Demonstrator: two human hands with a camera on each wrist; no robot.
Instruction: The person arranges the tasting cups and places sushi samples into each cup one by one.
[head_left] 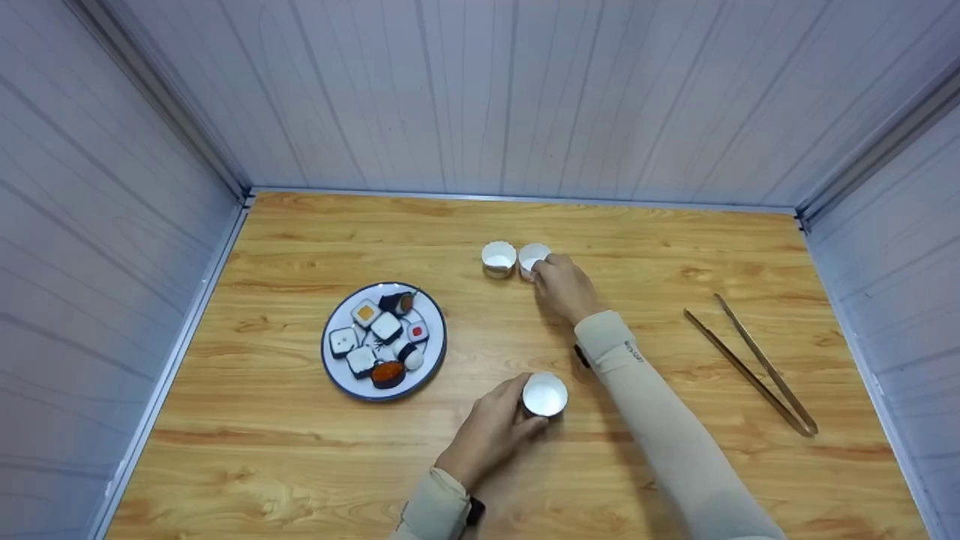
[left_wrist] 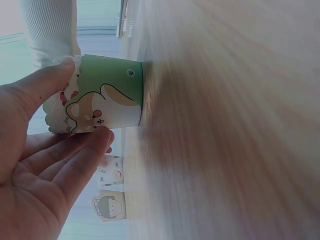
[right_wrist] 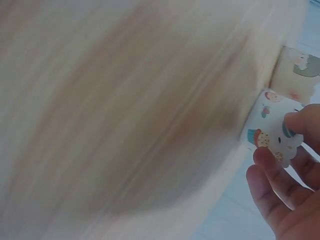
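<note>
My left hand [head_left: 487, 427] grips a paper baking cup [head_left: 545, 394] near the front middle, thumb on one side and fingers on the other. The left wrist view shows this green cup [left_wrist: 112, 77] printed with a cartoon animal, its base at the tabletop. Farther back, my right hand [head_left: 566, 287] pinches a white paper cup [head_left: 533, 256] at its scalloped rim. Small cupcake prints cover that white cup [right_wrist: 270, 122] in the right wrist view. Close on its left stands a beige cup [head_left: 499, 259] with a cartoon face, upright and untouched.
A blue-rimmed white plate [head_left: 334, 379] holding several sushi pieces [head_left: 386, 327] sits to the left. Metal tongs [head_left: 757, 367] lie spread on the right side of the wooden table [head_left: 255, 465]. Pale panel walls [head_left: 480, 97] enclose the back and both sides.
</note>
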